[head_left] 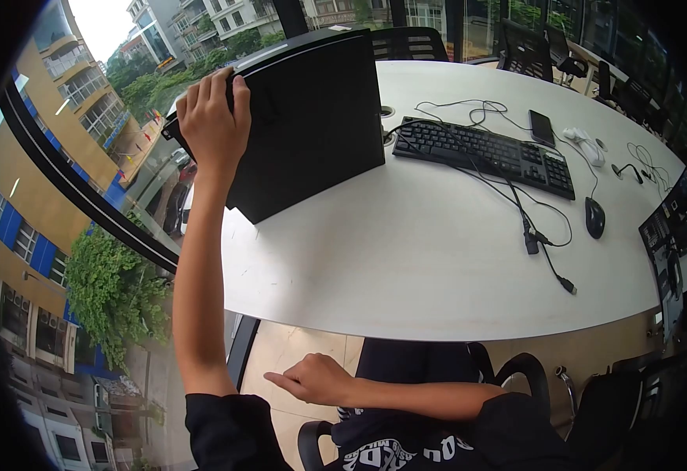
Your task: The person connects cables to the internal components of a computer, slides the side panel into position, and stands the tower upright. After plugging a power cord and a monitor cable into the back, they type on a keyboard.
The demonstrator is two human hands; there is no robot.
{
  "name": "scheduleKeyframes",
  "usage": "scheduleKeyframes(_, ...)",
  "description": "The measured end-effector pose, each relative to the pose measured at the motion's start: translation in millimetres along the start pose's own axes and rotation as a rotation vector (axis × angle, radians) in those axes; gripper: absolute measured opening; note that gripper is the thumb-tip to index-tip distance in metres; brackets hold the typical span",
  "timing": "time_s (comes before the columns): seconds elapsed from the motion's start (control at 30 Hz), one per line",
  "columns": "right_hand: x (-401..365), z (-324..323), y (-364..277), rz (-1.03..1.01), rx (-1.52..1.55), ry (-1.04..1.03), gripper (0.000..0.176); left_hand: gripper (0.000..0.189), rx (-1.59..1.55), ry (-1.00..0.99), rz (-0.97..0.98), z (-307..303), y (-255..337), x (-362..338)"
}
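Note:
A black desktop computer case (312,125) stands upright at the left end of the white table. My left hand (214,118) is closed over its upper left edge, fingers bent across the top and thumb lying against the near side panel. Below the table's front edge, my right hand (316,381) hovers in front of my body. Its fingers are curled in, one digit points left, and I see nothing in it.
On the white table (406,267) lie a black keyboard (484,153), tangled cables (530,235), a mouse (594,217), a phone (542,127) and a white bundle (584,145). A monitor (669,243) stands at the right edge. Glass windows border the left side.

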State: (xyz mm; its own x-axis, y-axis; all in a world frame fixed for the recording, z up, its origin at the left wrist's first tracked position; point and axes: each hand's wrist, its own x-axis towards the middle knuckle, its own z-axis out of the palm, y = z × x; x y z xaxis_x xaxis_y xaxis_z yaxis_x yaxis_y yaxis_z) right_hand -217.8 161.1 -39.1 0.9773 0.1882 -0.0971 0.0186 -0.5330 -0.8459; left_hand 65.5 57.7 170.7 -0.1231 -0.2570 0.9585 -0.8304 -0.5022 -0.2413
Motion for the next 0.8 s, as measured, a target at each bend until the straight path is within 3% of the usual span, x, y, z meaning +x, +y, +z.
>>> scheduleKeyframes(0.07,-5.1,-9.0,-12.9,-0.023,-0.034,-0.041,0.041,0.028,-0.002,-0.008,0.002,-1.3,-0.4,-0.1)
scheduleKeyframes(0.13,-27.7,-16.7,-18.3,-0.235,0.034,0.225,0.051,0.029,-0.01,-0.028,-0.004,-3.0,-0.6,0.7)
scheduleKeyframes(0.17,-37.4,-35.8,-28.5,-0.24,-0.02,0.249,0.054,0.03,-0.014,-0.042,-0.005,-4.6,-1.2,1.0)
scheduleKeyframes(0.2,-43.1,-64.6,-37.0,-0.244,-0.075,0.275,0.057,0.031,-0.02,-0.055,-0.006,-6.0,-1.8,1.9)
scheduleKeyframes(0.37,-36.1,-210.5,-27.6,-0.372,-0.484,0.79,0.053,0.037,-0.117,-0.226,-0.02,-22.0,-9.0,14.0)
scheduleKeyframes(0.47,-16.1,-309.2,-12.3,-0.409,-0.46,1.171,0.056,0.046,-0.211,-0.379,-0.021,-28.7,-28.9,27.8)
scheduleKeyframes(0.53,3.2,-364.5,5.8,-0.366,-0.333,1.317,0.071,0.05,-0.307,-0.587,-0.137,-38.5,-37.4,43.4)
scheduleKeyframes(0.57,9.9,-385.5,9.8,-0.312,-0.176,1.29,0.088,0.052,-0.355,-0.689,-0.195,-41.3,-42.2,51.1)
scheduleKeyframes(0.63,25.5,-415.1,19.9,-0.216,0.026,1.21,0.115,0.083,-0.355,-0.795,-0.258,-25.6,-70.3,53.0)
scheduleKeyframes(0.73,46.5,-432.0,28.2,-0.181,0.17,1.073,0.136,0.117,-0.441,-0.965,-0.384,-18.0,-89.9,62.5)
scheduleKeyframes(0.8,52.6,-441.6,36.4,-0.189,0.264,0.945,0.14,0.116,-0.419,-0.989,-0.348,-18.3,-95.2,66.8)
